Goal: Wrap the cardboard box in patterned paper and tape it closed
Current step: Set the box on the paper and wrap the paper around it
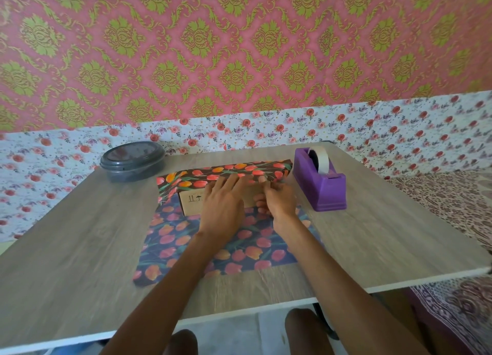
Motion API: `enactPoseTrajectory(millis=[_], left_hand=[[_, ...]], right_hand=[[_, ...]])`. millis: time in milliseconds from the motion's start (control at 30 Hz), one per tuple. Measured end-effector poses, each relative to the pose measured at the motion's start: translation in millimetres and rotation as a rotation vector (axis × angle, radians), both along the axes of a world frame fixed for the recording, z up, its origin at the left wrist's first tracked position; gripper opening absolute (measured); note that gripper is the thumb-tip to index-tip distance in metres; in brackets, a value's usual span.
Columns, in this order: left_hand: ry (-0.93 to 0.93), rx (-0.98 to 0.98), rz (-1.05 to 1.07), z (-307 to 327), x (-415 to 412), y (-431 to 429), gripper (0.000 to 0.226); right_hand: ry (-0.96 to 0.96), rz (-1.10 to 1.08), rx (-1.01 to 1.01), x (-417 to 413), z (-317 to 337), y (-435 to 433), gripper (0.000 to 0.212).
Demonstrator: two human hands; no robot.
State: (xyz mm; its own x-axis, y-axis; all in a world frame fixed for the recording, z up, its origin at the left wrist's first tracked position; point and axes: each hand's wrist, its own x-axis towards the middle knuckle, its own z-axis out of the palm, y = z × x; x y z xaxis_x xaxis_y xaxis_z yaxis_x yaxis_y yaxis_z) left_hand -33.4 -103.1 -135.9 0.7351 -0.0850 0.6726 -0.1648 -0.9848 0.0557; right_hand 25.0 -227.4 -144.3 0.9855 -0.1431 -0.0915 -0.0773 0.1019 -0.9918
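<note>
A grey wood-grain table (80, 235) with a pale edge carries three things directly. A sheet of tulip-patterned paper (250, 251) lies flat across its middle, reaching toward the near edge. A dark grey round lidded container (133, 161) sits at the far left corner. A purple tape dispenser (323, 188) stands just right of the paper, loaded with a white tape roll (320, 159).

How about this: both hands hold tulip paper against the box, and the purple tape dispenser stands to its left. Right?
No: the head view shows the purple tape dispenser right of the box. The left hand and right hand do hold the tulip paper against it.
</note>
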Motion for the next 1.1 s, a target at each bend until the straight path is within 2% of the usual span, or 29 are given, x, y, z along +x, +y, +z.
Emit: enactPoseTrajectory(millis=[133, 200, 267, 400, 500, 633, 767, 833, 900, 1000, 1100], left_hand=[[0.048, 0.066, -0.008, 18.2, 9.4, -5.5, 0.055], [0.095, 0.085, -0.018, 27.3, 15.4, -6.4, 0.044], [0.148, 0.069, -0.041, 34.9, 20.4, -5.2, 0.041], [0.232, -0.064, -0.159, 43.7, 34.4, 0.2, 0.034], [0.292, -0.142, -0.244, 49.4, 40.9, 1.2, 0.028], [0.390, -0.187, -0.242, 59.4, 42.4, -0.8, 0.023], [0.412, -0.206, -0.179, 60.8, 43.2, -3.8, 0.012], [0.368, -0.189, -0.126, 59.1, 41.2, -10.6, 0.020], [0.314, -0.151, -0.093, 55.0, 39.8, -16.5, 0.040], [0.235, -0.117, -0.067, 45.5, 39.1, -20.5, 0.055], [0.238, -0.015, -0.049, 37.6, 38.9, -21.0, 0.070]], right_hand=[[-0.018, -0.011, 0.174, -2.1, 2.0, -0.9, 0.027], [-0.045, -0.026, 0.204, -1.9, 1.9, -1.1, 0.020], [-0.095, -0.034, 0.186, -1.6, 0.0, -0.2, 0.025], [-0.243, -0.104, -0.017, 3.9, -13.2, 1.5, 0.030], [-0.203, -0.107, -0.303, 11.5, -25.2, 2.1, 0.050], [-0.245, -0.149, -0.404, 33.9, -49.5, 0.9, 0.048], [-0.178, -0.118, -0.518, 11.9, -26.5, -3.6, 0.051], [-0.154, -0.094, -0.452, 4.0, -19.3, -5.2, 0.048], [-0.155, -0.083, -0.412, -3.7, -11.5, -7.4, 0.038], [-0.176, -0.099, -0.455, -11.9, -1.7, -10.5, 0.022], [-0.111, -0.047, -0.510, -13.3, 3.8, -11.0, 0.015]])
